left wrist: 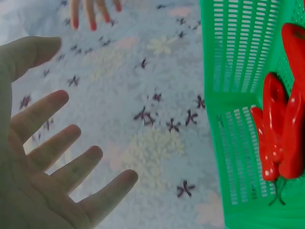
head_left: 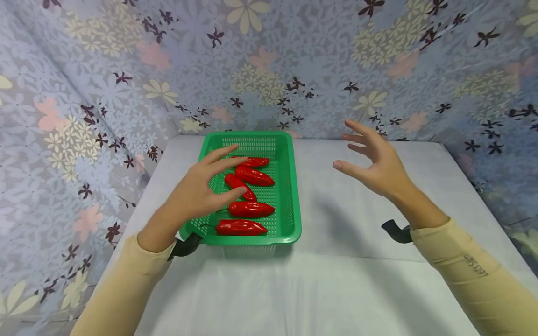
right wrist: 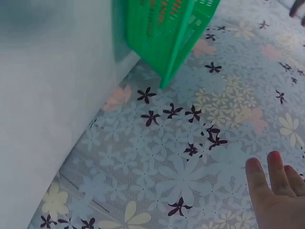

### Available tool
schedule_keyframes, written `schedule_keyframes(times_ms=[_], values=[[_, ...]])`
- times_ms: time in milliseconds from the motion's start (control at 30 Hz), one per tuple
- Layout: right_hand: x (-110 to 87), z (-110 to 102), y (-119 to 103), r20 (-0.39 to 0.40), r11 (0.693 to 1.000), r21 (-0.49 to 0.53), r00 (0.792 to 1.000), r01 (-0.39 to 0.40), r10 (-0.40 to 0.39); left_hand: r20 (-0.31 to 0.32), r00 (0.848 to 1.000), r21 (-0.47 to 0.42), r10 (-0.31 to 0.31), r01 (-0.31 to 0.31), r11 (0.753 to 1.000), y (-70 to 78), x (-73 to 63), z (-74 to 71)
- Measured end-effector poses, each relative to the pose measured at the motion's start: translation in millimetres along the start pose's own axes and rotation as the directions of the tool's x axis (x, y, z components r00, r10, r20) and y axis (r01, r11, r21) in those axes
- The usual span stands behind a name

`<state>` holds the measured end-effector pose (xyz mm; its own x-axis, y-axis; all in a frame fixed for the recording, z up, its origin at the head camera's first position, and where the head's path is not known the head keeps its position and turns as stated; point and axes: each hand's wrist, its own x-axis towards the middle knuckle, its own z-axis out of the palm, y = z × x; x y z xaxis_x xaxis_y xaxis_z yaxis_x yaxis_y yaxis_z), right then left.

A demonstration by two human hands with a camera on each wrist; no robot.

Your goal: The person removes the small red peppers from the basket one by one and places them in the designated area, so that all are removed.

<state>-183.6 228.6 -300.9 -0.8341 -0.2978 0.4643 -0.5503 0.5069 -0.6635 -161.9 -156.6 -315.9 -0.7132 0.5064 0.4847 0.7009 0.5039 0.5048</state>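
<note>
Your left hand (head_left: pixel 197 191) covers left ends of back peppers (head_left: pixel 248 175) in head view, so can't tell if fingers touch them. Left wrist view: basket (left wrist: pixel 238 95) cut off at right edge, peppers only partly in frame. Right wrist view: your right hand (right wrist: pixel 276 200) clipped at bottom corner, just fingertips; basket corner blurry, contents unreadable.
</note>
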Motion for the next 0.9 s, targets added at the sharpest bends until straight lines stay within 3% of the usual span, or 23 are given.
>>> schedule_keyframes(times_ms=[300,567,900], values=[[5.0,3,1,0.031,0.994,0.104,0.999,-0.026,0.022,-0.125,0.987,-0.035,-0.099,0.095,0.995,-21.4,-39.3,-5.3],[17.6,9,2,0.063,0.985,0.141,0.994,-0.097,0.088,-0.164,0.965,-0.059,-0.205,0.198,0.979,-37.2,-71.7,-5.7],[47.4,35,-2,0.169,0.968,0.189,0.977,-0.165,0.133,-0.188,0.923,-0.081,-0.336,0.326,0.942,-53.8,-103.8,6.0]])
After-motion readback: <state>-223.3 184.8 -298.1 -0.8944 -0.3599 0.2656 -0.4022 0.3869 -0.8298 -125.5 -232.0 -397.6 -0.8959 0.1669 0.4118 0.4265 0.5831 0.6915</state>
